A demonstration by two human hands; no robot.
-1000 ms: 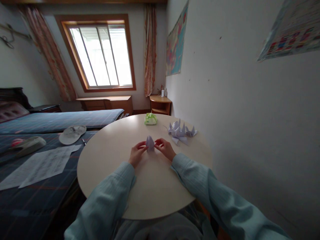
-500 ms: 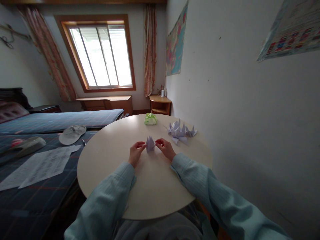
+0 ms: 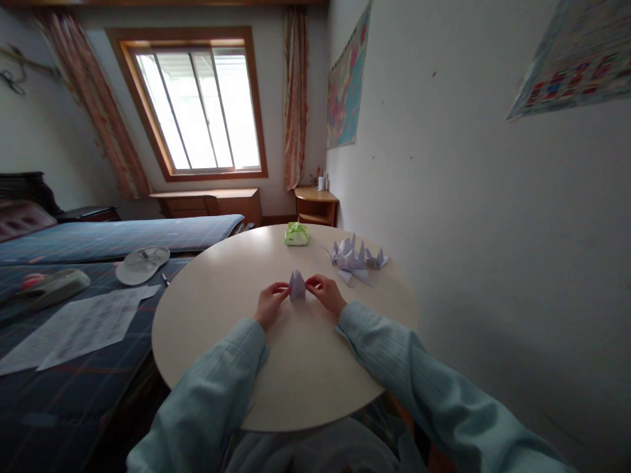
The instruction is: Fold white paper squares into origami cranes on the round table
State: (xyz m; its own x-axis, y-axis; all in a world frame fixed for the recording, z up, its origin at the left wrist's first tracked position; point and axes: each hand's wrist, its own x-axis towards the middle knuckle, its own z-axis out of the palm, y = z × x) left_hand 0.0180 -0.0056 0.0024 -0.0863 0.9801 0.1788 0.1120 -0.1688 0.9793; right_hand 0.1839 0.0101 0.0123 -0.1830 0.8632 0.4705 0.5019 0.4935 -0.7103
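A pale lilac piece of folded origami paper (image 3: 298, 286) stands upright on the round table between my hands, its pointed tips facing up. My left hand (image 3: 273, 301) pinches its left side with thumb and fingers closed. On the opposite side, my right hand (image 3: 325, 293) grips the right edge between thumb and forefinger. Finer folds are too small to make out. To the right and farther back lies a cluster of folded paper cranes (image 3: 355, 255) of the same pale colour, bunched together with pointed wings and tips.
A green and white tissue pack (image 3: 296, 234) sits near the far edge of the round cream table (image 3: 217, 315). The white wall (image 3: 493, 217) runs close along the right. At left, a bed (image 3: 98, 355) holds printed sheets (image 3: 83, 328) and a pale cap (image 3: 142, 265).
The folded paper has shifted very slightly right and down. My left hand has followed it rightward, and my right fingers now touch its right edge, closing a small gap.
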